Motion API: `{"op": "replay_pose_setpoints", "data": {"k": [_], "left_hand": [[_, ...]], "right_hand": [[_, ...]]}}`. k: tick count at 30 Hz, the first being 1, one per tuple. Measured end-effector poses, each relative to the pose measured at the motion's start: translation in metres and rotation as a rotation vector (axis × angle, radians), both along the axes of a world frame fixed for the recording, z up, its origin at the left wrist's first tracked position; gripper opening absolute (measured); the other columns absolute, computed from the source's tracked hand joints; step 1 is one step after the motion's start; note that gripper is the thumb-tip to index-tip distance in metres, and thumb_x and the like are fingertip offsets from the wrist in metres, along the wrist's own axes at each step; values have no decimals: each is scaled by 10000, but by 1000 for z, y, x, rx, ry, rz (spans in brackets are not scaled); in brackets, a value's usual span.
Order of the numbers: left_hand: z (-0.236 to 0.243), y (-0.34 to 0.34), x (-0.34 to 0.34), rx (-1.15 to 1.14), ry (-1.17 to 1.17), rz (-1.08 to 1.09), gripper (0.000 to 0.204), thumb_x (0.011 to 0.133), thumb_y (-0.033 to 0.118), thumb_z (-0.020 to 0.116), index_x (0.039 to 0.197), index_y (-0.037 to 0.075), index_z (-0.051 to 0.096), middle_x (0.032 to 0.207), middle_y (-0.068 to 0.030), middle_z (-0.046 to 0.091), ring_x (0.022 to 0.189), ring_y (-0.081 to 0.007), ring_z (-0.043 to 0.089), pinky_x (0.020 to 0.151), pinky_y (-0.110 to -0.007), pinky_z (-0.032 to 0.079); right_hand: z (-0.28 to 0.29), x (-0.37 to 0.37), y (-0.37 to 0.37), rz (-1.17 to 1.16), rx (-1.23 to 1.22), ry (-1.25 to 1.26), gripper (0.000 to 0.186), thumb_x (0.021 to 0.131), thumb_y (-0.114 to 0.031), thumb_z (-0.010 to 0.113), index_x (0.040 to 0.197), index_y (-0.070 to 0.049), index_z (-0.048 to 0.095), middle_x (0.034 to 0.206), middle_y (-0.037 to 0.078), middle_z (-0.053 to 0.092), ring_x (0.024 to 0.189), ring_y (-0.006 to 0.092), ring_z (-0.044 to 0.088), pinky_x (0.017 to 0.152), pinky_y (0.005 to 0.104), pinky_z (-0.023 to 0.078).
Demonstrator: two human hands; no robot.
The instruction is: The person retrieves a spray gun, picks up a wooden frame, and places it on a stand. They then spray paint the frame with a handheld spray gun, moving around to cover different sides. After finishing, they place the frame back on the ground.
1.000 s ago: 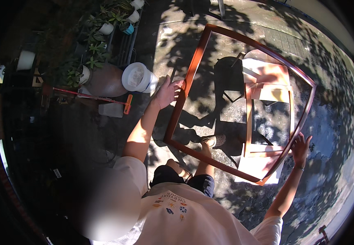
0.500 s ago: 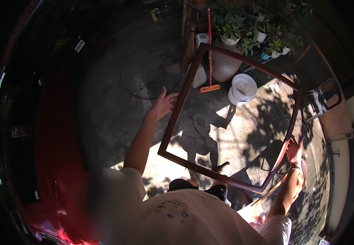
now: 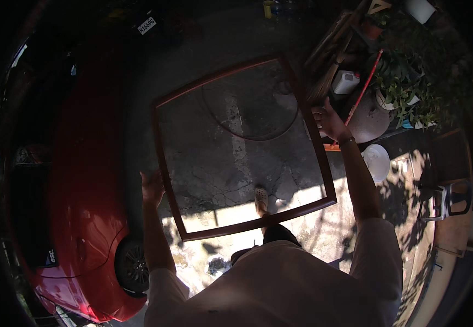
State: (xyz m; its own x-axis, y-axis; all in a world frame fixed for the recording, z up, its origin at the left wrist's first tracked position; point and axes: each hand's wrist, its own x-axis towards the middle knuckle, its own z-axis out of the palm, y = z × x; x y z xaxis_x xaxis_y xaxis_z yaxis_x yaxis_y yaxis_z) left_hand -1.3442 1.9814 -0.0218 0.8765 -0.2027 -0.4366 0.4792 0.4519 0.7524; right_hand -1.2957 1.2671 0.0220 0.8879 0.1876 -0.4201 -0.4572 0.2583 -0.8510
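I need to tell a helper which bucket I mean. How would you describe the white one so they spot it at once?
Start from the big wooden frame held up in both hands. Just past its right side, below the right hand, a round white bucket stands on the sunlit ground. It sits nearer than the plant pots, open and plain.

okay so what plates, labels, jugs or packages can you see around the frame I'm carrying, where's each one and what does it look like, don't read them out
Number plate: top left, above the red car; small white rectangle with dark characters, tilted.
Second plate or sticker: on the car's dark lower left part; small, dark with pale characters.
Plastic jug: upper right, beyond the wooden frame near the right hand; white, boxy; any label is too small to tell.
No screens in view.
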Motion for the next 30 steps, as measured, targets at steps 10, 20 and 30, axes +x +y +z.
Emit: {"op": "replay_pose_setpoints", "data": {"k": [10, 20, 30], "left_hand": [[27, 142, 161, 4, 5, 287, 1002, 868, 849, 312, 1436, 37, 459, 1344, -145, 544, 1239, -328, 504, 1084, -468, 367], [24, 103, 549, 44, 33, 179, 1011, 894, 833, 280, 1434, -6, 436, 1271, -169, 549, 1160, -333, 554, 1054, -470, 390], [52, -31, 971, 174, -5, -33, 977, 912, 805, 293, 1413, -19, 449, 1177, -144, 559, 1089, -298, 575, 981, -431, 468]], "right_hand": [[42, 375, 196, 249, -41, -56, 948, 876, -868, 224, 1163, -54, 616, 960, 28, 613, 853, 158, 562, 840, 320, 429], [61, 633, 135, 39, -101, -27, 985, 840, -903, 153, 1083, -82, 640, 880, -5, 617, 814, 143, 569, 813, 302, 430], [62, 864, 5, -209, -3, -48, 964, 816, -924, 228, 1041, -78, 631, 871, -15, 609, 774, 107, 566, 727, 274, 455]]}}
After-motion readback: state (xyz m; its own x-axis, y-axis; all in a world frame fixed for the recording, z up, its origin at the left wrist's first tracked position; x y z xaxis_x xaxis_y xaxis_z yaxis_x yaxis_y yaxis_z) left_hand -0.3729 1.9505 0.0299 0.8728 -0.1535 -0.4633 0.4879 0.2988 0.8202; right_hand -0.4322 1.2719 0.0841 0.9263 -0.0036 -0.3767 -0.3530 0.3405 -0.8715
